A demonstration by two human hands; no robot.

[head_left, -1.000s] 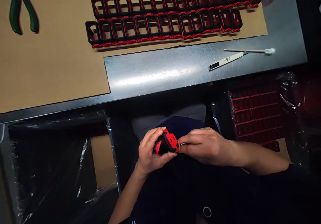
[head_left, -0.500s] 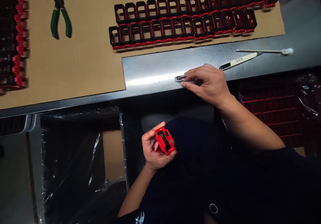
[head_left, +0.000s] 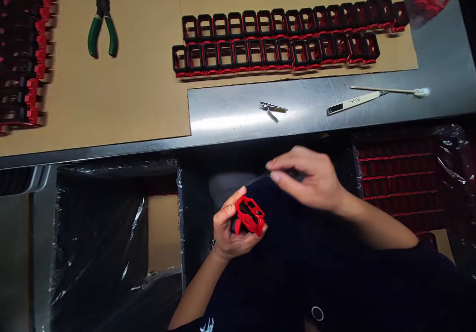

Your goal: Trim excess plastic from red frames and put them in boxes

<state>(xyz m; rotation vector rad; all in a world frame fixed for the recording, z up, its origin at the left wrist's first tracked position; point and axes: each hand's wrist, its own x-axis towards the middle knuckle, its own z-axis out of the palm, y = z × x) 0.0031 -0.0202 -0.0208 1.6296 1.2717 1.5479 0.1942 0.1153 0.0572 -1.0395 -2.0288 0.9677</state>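
A workshop, shown by rows of identical frames point(head_left: 226, 56), pliers point(head_left: 103, 27) and a metal bench point(head_left: 223, 113).

The held frame point(head_left: 244, 218) shows bright red and black; the lined-up frames point(head_left: 275, 68) have black rims, red bases. The pliers point(head_left: 94, 35) have green grips; the cardboard point(head_left: 141, 74) is plain tan, the clipper point(head_left: 274, 107) silvery, the lettered tool point(head_left: 355, 102) cream and black.

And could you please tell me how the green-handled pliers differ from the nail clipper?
The green-handled pliers are larger than the nail clipper. The pliers lie on cardboard; the nail clipper lies on the metal tabletop. The pliers have green grips; the nail clipper is silvery metal. Both lie unheld.
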